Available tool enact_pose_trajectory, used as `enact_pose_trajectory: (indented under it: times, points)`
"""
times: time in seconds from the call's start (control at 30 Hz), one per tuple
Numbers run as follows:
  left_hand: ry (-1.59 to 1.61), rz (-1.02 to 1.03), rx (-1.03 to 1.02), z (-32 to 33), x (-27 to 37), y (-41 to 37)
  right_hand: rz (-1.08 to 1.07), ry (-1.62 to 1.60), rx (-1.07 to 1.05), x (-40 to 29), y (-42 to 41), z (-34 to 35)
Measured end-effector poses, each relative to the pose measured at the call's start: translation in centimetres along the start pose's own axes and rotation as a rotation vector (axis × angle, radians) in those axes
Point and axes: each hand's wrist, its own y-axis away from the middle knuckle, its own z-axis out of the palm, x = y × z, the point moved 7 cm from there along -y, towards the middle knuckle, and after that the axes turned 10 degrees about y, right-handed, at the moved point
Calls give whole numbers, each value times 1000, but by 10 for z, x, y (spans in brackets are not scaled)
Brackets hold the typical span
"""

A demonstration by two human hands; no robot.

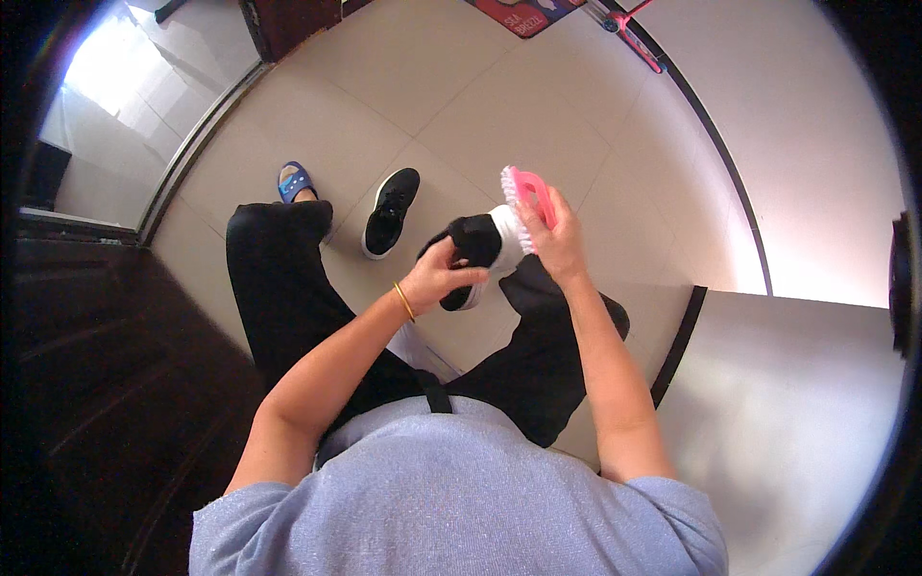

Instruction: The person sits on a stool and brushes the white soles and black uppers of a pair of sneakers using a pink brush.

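Observation:
My left hand (439,276) is closed around a black shoe (477,240) with a white sole (506,229). The shoe is raised over the floor between my knees, and my fingers cover part of it. In my right hand (560,241) is a pink scrub brush (536,189), gripped by its loop handle. Its white bristles (510,186) face left, and their lower part is at the shoe's sole. Below my left hand a black piece with a pale edge (461,297) shows; I cannot tell whether it belongs to the same shoe.
Another black shoe (392,211) with a white sole stands on the tiled floor (461,115). My foot wears a blue slide sandal (295,181). A dark door (94,338) is at left, a white wall (785,144) at right. A printed mat (526,16) and a pink-and-grey object (637,45) lie at the top.

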Motion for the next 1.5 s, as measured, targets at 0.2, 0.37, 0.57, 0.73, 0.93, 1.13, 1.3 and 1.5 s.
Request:
enact_pose_trajectory:
  times: [0.2, 0.37, 0.57, 0.73, 0.93, 1.13, 1.3, 1.5]
  points:
    - [268, 7, 222, -22, 8, -11, -370, 527, 101, -62, 47, 16]
    - [146, -44, 0, -6, -10, -9, -368, 602, 186, -46, 38, 26]
    - [250, 34, 127, -22, 14, -16, -231, 446, 318, -11, -14, -17]
    - [395, 15, 78, -17, 10, -18, -395, 420, 114, -69, 50, 10]
    - [245, -78, 18, 7, -1, -6, -244, 519, 422, -16, -33, -18]
    - [-18, -13, 1, -8, 12, -11, -310, 332, 130, -68, 36, -3]
    - [-560, 181, -285, 27, -5, 1, -91, 418, 179, 24, -13, -8]
    - [-374, 89, -10, 10, 22, -1, 260, -548, -25, 21, 15, -29]
